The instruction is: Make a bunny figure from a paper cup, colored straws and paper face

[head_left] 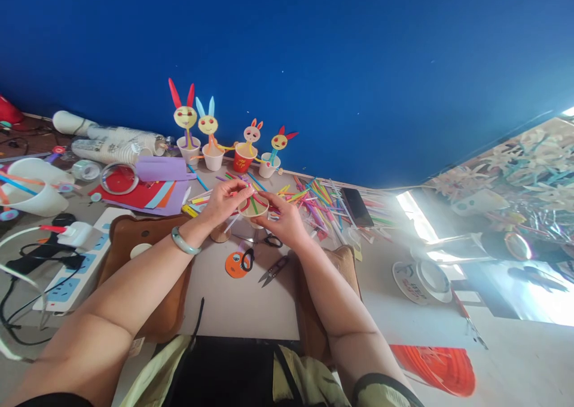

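Between my two hands is a paper cup (255,213), tilted so its mouth faces me. Red and green strips show inside it. My left hand (226,202) pinches at the cup's upper left rim, its thumb and forefinger close together by a red strip. Curved around the cup's right side, my right hand (283,220) grips it with thumb and fingers. Below the cup lies an orange paper face (235,265), partly overlapped by the black handle of a pair of scissors (247,260). Small thread snips (274,271) rest near my right wrist.
Several cups with rabbit figures (208,156) line the blue wall. Coloured straws (314,207) are scattered behind my hands, beside a phone (356,207). Coloured paper (168,196), tape (86,169) and a power strip (74,278) lie left. A bowl (410,282) stands right.
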Demonstrator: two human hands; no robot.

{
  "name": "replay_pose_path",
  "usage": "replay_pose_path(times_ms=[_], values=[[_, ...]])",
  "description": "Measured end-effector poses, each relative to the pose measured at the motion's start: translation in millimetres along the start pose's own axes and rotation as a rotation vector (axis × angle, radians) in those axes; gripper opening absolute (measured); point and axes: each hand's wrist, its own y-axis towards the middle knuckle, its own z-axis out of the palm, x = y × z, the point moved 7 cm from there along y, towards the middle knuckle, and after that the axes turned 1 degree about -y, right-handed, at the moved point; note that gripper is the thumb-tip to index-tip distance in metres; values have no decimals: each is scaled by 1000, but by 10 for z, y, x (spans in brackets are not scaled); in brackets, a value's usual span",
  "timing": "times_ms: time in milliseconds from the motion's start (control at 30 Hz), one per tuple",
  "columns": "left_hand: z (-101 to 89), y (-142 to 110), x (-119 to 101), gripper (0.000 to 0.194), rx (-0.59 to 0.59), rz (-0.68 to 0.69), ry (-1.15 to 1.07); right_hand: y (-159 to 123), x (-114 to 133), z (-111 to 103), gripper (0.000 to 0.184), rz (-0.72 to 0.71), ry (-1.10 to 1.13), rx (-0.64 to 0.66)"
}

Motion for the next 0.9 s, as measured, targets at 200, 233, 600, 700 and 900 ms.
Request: replay_pose_path(times_ms=[200,233,600,700,900], values=[[28,-8,-42,32,28,58,54,-7,-3,4,61,-15,-24,4],[23,-8,-54,32,21,73,74,-8,-2,7,61,-17,-26,6],[19,-3,-62,35,24,64,72,-2,-67,23,64,-14,13,-6],[-14,2,-90,35,-18,106,100,-3,-64,34,64,-27,-5,4],[-20,-8,-61,41,-23,64,58,-6,-55,11,63,-12,4,-8]])
